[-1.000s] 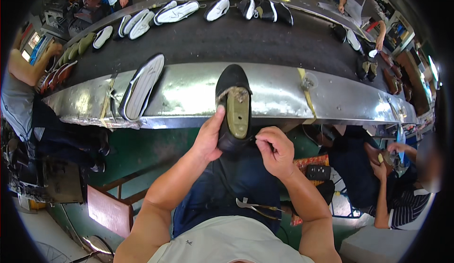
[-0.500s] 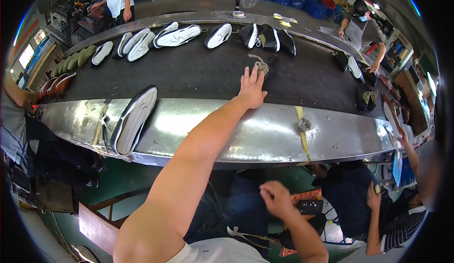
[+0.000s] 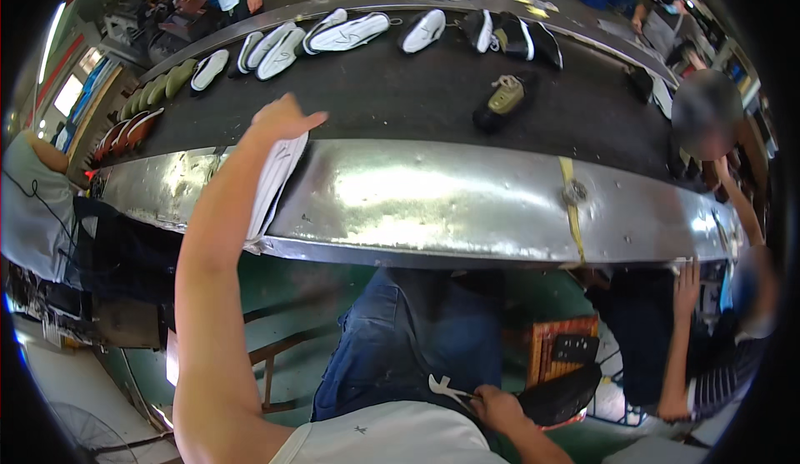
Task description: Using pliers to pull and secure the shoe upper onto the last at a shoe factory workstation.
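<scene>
The person's left hand (image 3: 283,120) is stretched out over the near edge of the conveyor belt (image 3: 400,101), fingers loosely spread, thumb out to the side, gripping nothing. It hovers just above a white shoe upper (image 3: 275,182) that lies across the shiny steel rim (image 3: 433,201) with its far end up on the belt; whether the fingertips touch it I cannot tell.

Further along, out in the middle of the dark belt, sits a black shoe with a tan sole (image 3: 500,104), lying alone and well apart from the hand. To my eye that piece looks finished and set down, and the white upper is the one being reached for.

The right hand (image 3: 493,406) stays low by the lap, fingers curled round a white-handled tool (image 3: 448,391).

A row of white and black shoes (image 3: 358,32) lines the far edge of the belt.
</scene>
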The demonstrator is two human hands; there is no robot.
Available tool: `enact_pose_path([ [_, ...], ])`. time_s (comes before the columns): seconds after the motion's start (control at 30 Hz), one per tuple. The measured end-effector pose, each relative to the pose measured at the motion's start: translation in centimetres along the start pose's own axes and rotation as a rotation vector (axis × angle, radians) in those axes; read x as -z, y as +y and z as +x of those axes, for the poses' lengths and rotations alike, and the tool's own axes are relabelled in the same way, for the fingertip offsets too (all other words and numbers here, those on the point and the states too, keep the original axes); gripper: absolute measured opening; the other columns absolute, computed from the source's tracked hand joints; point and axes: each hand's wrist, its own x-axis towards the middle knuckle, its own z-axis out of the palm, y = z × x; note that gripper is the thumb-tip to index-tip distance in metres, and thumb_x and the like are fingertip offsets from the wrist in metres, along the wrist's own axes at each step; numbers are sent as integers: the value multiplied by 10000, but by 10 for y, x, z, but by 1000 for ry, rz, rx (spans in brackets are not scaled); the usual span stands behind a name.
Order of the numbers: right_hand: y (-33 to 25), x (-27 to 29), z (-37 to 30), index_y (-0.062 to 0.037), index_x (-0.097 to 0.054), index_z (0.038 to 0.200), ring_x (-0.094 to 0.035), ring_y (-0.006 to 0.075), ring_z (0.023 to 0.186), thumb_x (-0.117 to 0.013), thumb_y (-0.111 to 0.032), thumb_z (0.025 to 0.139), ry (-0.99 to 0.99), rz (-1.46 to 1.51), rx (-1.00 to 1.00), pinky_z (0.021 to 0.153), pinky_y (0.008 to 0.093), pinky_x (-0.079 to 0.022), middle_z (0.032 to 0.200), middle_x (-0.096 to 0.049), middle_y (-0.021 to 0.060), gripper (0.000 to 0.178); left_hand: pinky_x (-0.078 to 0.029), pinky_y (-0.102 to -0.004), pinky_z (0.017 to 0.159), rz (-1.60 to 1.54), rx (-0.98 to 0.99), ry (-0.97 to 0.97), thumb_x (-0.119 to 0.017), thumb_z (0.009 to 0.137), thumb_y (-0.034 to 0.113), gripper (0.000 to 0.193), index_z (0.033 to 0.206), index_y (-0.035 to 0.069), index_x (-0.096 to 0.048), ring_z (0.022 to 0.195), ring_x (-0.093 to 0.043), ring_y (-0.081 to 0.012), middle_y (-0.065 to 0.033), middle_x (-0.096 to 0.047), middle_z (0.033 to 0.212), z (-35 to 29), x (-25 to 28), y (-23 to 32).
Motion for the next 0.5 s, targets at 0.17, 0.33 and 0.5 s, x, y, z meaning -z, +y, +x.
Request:
enact_pose_path([
  [0.17, 12, -9, 6, -46, -619, 1151, -703, 297, 848, -703, -338, 930, -318, 337, -105, 720, 396, -547, 1005, -698, 142, 376, -510, -435, 944, -168, -90, -59, -655, 895, 591, 737, 1115, -111, -688, 1070, -668, -428, -305, -696, 1124, -25, -5, -30],
  [0.33, 25, -55, -28, -42, -465, 1389, -605, 196, 939, -744, -279, 885, -491, 1489, -198, 771, 332, -545, 1073, -586, 71, 623, -540, -337, 830, -841, -377, 315, -677, 976, 392, 501, 1069, -100, -647, 865, -677, -242, -173, -723, 1010, -144, 78, 16],
  [0.5, -51, -24, 29, -37, -612, 1209, -629, 316, 1151, -644, -258, 890, -338, 1959, -55, 779, 382, -562, 1398, -581, 173, 389, -583, -328, 730, -1908, -291, 145, -734, 910, 60, 344, 1202, -47, -589, 848, -688, -179, -118, -698, 1079, -303, 46, 35],
])
